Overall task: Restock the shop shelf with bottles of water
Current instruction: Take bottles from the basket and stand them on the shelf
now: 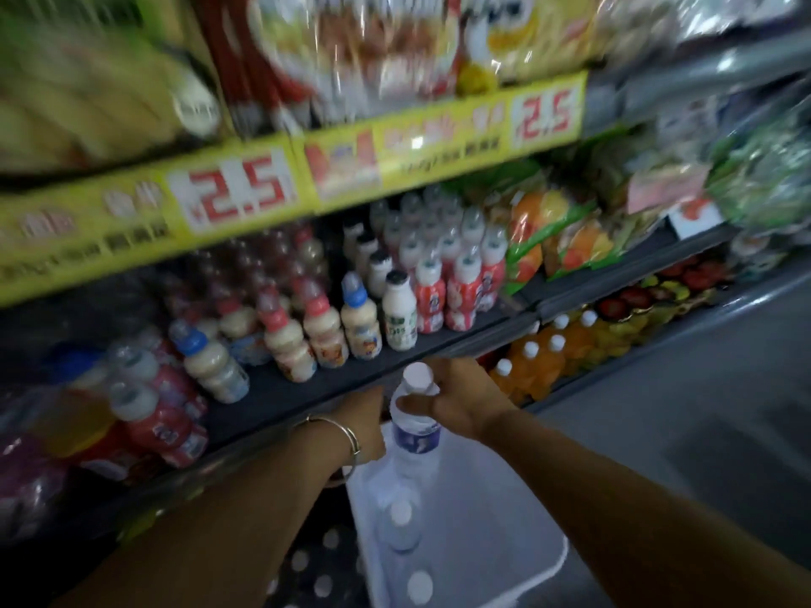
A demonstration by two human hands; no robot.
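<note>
My right hand (456, 399) grips a clear water bottle (414, 432) with a white cap and a blue label by its neck, upright above a white bin (504, 533). More white-capped water bottles (401, 526) stand inside the bin. My left hand (364, 421), with thin bangles at the wrist, is just left of the held bottle, below the dark shelf edge (285, 397); its fingers are hidden, so I cannot tell whether it touches the bottle. A bare patch of shelf lies in front of the small drink bottles (324, 331).
The shelf holds rows of small milky drink bottles with red, blue and black caps. Yellow price strips (245, 195) run above. Orange juice bottles (540, 362) stand on the lower shelf to the right. Snack bags (553, 230) fill the right side. Grey floor (702, 410) lies at the right.
</note>
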